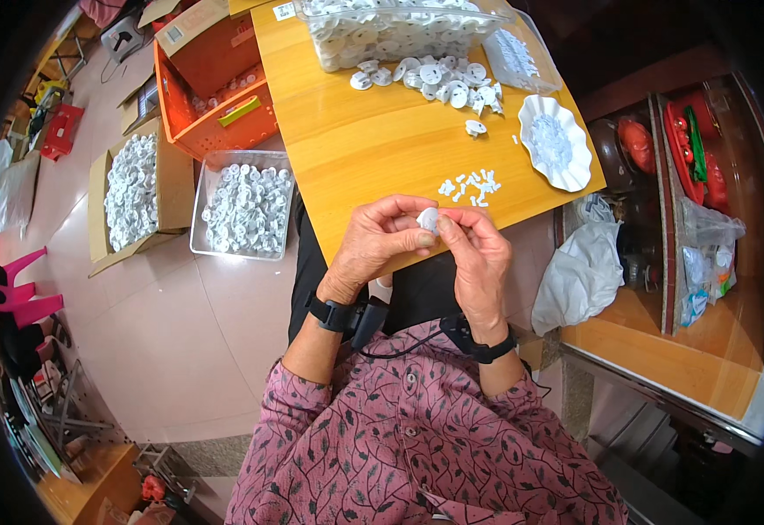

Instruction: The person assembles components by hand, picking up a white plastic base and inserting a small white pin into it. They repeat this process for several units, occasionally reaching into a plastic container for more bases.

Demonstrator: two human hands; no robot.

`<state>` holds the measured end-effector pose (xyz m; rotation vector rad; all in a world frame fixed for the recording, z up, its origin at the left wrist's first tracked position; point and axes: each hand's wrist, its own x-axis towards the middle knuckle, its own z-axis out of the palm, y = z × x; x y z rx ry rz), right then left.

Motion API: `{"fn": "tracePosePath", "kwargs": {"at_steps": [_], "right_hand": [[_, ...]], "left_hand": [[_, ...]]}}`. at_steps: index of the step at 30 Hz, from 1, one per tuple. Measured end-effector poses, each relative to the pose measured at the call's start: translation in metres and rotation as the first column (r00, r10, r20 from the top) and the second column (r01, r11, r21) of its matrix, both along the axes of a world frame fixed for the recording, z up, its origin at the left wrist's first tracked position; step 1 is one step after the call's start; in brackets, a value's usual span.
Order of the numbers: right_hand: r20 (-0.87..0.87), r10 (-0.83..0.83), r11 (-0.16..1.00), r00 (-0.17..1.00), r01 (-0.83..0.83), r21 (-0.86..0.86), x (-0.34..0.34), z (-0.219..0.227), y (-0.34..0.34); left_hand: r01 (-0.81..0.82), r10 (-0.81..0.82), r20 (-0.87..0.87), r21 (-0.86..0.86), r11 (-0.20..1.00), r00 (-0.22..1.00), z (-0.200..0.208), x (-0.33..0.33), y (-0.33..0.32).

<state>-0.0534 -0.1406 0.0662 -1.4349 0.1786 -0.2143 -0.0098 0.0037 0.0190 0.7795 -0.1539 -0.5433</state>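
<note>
Over the near edge of the wooden table, my left hand pinches a small round white plastic part between thumb and fingers. My right hand meets it from the other side, its thumb and fingertips closed at the part's edge. Whether the right fingers also hold a tiny piece cannot be seen. Just beyond my hands lie several small white pegs, scattered on the tabletop. A single white round part lies farther up, near a loose heap of similar parts.
A clear bin of white parts stands at the back, beside a clear tray. A scalloped white dish holds small pieces at right. On the floor at left are an orange crate, a cardboard box and a clear tub.
</note>
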Motion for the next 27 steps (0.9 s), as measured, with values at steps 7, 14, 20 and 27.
{"fn": "tracePosePath", "kwargs": {"at_steps": [7,14,20,27], "right_hand": [[0.094,-0.022,0.935,0.995,0.054,-0.352,-0.0006,-0.0053,-0.0052],[0.124,-0.057,0.932,0.991,0.097,-0.348,-0.0007,-0.0056,-0.0024],[0.131,-0.055,0.93,0.99,0.099,-0.353,-0.0001,-0.0054,-0.0015],[0.135,-0.042,0.939,0.99,0.085,-0.333,-0.0002,-0.0094,-0.001]], "left_hand": [[-0.014,0.013,-0.021,-0.004,1.0,1.0,0.0014,0.0007,-0.0002],[-0.012,0.012,-0.018,-0.023,1.0,1.0,0.0005,0.0004,-0.0004],[-0.011,0.01,-0.024,-0.034,0.999,1.0,0.0014,0.0002,-0.0002],[-0.015,0.015,-0.033,-0.011,1.0,0.999,0.0007,0.0003,-0.0006]]}}
